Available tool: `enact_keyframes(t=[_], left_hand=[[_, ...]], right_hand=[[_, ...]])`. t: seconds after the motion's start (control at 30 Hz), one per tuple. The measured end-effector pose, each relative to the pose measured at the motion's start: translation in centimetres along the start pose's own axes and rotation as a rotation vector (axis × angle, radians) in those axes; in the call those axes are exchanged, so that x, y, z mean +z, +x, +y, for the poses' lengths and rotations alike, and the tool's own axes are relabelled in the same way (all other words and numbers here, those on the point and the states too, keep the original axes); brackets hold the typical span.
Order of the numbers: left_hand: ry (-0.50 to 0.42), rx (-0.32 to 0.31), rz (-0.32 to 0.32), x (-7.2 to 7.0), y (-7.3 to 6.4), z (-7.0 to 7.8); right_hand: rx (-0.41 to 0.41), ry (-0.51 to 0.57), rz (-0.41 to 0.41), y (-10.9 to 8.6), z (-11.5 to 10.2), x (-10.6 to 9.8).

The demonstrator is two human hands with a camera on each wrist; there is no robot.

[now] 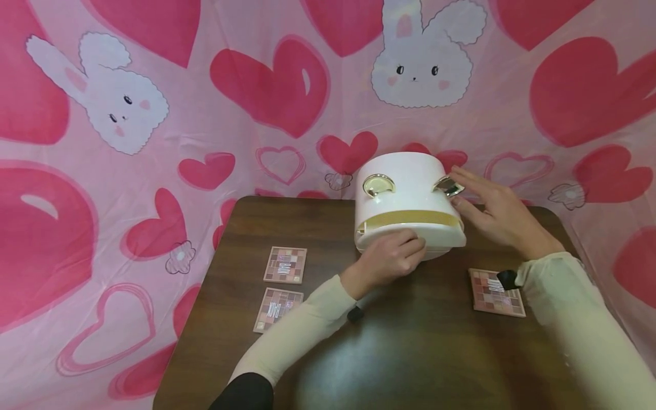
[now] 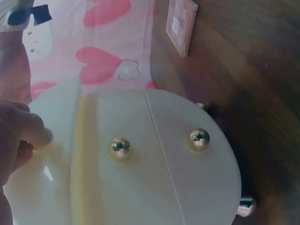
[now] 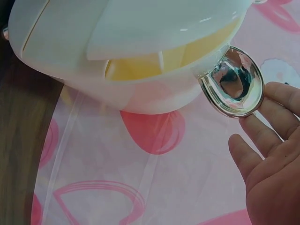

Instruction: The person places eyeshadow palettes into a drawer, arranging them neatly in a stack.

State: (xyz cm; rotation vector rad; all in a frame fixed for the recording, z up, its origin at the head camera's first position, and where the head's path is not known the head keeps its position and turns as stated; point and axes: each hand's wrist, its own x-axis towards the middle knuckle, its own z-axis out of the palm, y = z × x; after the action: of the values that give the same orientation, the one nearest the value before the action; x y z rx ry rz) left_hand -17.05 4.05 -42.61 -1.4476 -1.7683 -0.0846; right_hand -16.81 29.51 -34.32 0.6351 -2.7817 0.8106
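A white storage box (image 1: 410, 193) with two gold ear-shaped pieces on top stands at the back of the table. Its curved front flap (image 1: 442, 234) is tipped partway out, and a yellowish inside shows through the gap. My left hand (image 1: 393, 255) pinches the front of this flap, its fingertips partly hidden from the head camera. Below the flap, the left wrist view shows two drawer fronts, each with a round gold knob (image 2: 120, 149). With fingers mostly extended, my right hand (image 1: 497, 213) touches the shiny right ear (image 3: 238, 84).
Two eyeshadow palettes (image 1: 285, 265) lie one before the other on the left of the dark wooden table (image 1: 400, 359). Another palette (image 1: 496, 293) lies at the right, close to the right sleeve. A pink heart-and-rabbit cloth (image 1: 287, 85) hangs behind the table.
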Motion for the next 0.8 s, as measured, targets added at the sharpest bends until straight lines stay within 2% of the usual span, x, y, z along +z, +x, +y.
enact_keyframes(t=[0.3,0.5,0.6,0.8], left_hand=[[0.01,0.005,0.076,-0.9,-0.2,1.0],[-0.009,0.016,0.146,-2.6,0.1,1.3],[-0.01,0.021,0.16,-3.0,0.0,1.7],[-0.006,0.01,0.15,-2.3,-0.8,3.0]], right_hand=[[-0.028,0.004,0.014,0.1,0.0,-0.1],[-0.039,-0.005,0.025,0.2,0.0,-0.1],[-0.036,-0.005,0.025,0.3,0.0,-0.1],[-0.029,0.019,0.021,0.1,0.0,-0.1]])
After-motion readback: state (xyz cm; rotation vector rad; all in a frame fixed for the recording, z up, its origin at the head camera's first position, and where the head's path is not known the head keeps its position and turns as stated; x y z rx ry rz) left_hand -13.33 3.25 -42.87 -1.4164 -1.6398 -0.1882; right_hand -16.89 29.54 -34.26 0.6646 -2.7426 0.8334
